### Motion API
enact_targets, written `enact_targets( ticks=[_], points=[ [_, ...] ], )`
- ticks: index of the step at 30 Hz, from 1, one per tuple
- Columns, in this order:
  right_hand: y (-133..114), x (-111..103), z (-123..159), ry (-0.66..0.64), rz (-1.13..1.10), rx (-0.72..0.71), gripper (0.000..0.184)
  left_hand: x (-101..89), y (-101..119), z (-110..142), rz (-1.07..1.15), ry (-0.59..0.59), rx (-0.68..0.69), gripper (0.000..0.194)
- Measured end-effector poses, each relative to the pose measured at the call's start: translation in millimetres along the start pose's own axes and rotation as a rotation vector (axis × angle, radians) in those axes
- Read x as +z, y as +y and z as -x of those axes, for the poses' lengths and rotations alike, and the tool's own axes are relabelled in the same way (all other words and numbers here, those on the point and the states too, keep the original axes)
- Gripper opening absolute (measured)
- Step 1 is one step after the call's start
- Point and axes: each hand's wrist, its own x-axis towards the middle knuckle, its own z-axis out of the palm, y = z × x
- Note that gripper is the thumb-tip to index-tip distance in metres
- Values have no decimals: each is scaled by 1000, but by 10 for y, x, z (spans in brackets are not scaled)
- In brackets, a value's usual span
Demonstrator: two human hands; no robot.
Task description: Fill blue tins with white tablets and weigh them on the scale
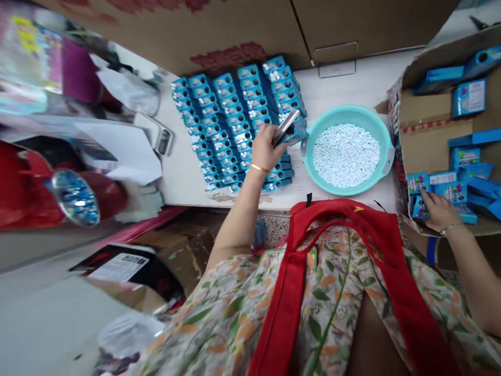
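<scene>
My left hand (266,149) is closed round a shiny metal scoop (285,127), held tilted over the right end of the rows of small blue boxes (242,107). One blue box (296,133) is right by the scoop; whether my fingers also touch it I cannot tell. The boxes stand in several columns, each with a round dark hole, and white pieces show on many. Inside a cardboard carton (420,112) on the right, my right hand (440,210) has its fingers stretched over small blue packs (419,207), touching them.
Between the rows and the carton sits a turquoise basin (346,112) full of small white pieces (346,155). Large cardboard boxes (242,31) line the back of the white table (182,183). Papers (136,156) and a red container of blue wrapped pieces (76,197) are at left.
</scene>
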Motion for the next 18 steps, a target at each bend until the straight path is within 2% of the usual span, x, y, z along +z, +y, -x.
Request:
enact_targets(
  ticks=[3, 6, 9, 11, 13, 15, 17, 18],
  points=[
    [-48, 41, -137, -23, 123, -50, 96, 200, -326, -127, 11, 17, -128, 33],
    [-208, -98, -439, 153, 113, 79, 95, 397, -498, -319, 49, -48, -176, 34],
    [-341, -250, -837, 310, -68, 217, 97, 569, -588, -477, 42, -188, -172, 42],
    [-346, -327, -1085, 425, -205, 280, 100, 665, -625, -510, 61, -199, -171, 47],
    [-316, -390, -1238, 565, -320, 292, 101, 707, -616, -455, 89, -130, -183, 60],
    [-322, -441, -1267, 709, -484, 271, 105, 674, -527, -323, 93, -18, -189, 70],
    [-411, -463, -1199, 799, -718, 211, 112, 616, -336, -168, 74, 34, -155, 60],
    [-496, -457, -1143, 803, -856, 159, 114, 607, -206, -105, 64, 10, -123, 48]
  ],
)
